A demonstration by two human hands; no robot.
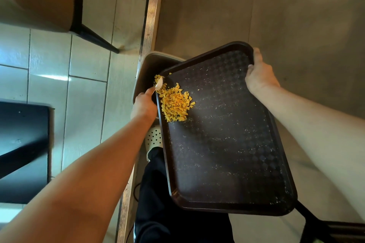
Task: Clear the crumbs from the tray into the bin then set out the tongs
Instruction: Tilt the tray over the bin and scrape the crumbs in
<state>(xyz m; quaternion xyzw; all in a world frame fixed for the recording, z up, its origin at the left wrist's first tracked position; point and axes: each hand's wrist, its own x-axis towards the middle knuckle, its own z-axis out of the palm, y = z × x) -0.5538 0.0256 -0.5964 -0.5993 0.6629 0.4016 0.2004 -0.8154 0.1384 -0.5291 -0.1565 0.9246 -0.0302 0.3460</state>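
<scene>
dim, warm indoor light | white glare streak on floor tiles (pixel 57 77) – left side | wide-angle bending at edges | table (pixel 23 152) corner blurred

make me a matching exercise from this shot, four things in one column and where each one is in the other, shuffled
Things:
1. crumbs
2. right hand
3. bin
4. shoe

Places:
A. on the floor, under the left wrist
B. piled at the tray's left edge
C. gripping the tray's far right corner
D. below the tray's far left corner

Pairs: 1-B, 2-C, 3-D, 4-A
</scene>
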